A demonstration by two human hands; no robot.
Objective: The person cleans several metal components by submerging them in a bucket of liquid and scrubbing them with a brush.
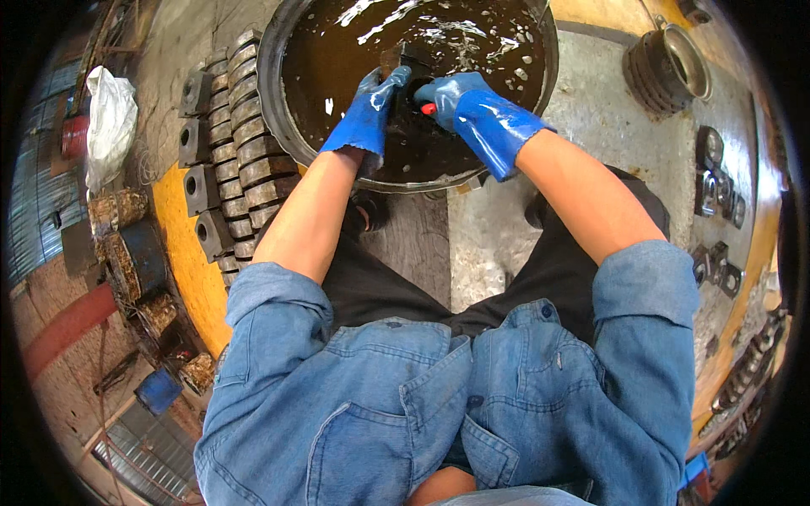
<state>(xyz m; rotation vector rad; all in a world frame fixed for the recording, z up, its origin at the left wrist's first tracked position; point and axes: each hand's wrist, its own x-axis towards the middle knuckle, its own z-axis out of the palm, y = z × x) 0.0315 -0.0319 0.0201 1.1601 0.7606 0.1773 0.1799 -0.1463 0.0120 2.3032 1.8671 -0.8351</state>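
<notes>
Both my hands wear wet blue rubber gloves and reach into a round metal basin [274,93] full of dark brown liquid. My left hand [369,105] grips a dark metal part [403,61] that sticks out of the liquid. My right hand [460,97] is closed on a tool with a small red end [429,109], held against that part. The tool's working end is hidden by the gloves and the liquid.
Rows of toothed metal blocks [240,143] lie on the floor left of the basin. A ribbed metal pot [671,63] stands at the upper right, with dark metal pieces [717,181] along the right. A white bag [110,118] sits far left.
</notes>
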